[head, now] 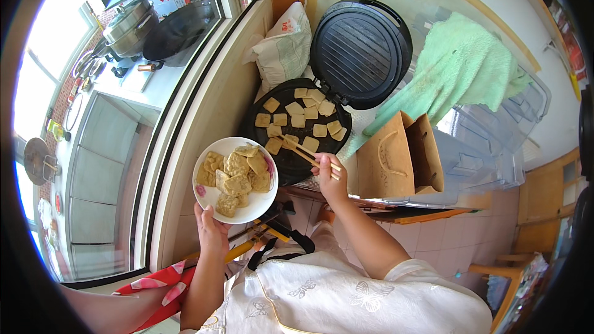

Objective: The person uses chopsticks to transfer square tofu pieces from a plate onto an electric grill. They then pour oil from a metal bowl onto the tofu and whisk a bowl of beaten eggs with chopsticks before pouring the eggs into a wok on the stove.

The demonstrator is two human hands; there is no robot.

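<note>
My left hand (212, 231) grips the lower rim of a white plate (209, 209) that bears several browned flat cakes (237, 167). In my right hand (330, 177) is a pair of wooden chopsticks (304, 152); their tips touch or nearly touch a square dough piece near the front of the round black electric griddle (301, 164). Many pale, square dough pieces (298, 120) lie spread over its lower pan. The griddle's ribbed lid (357, 51) stands open behind, to the right. The plate is held just left of the griddle's front edge.
A brown paper bag (387, 162) stands right of the griddle, with a green cloth (468, 60) over clear plastic bins (482, 148) behind. A white sack (285, 46) leans in the back corner. The window frame (204, 102) runs along the left. A person's arm (125, 306) shows at lower left.
</note>
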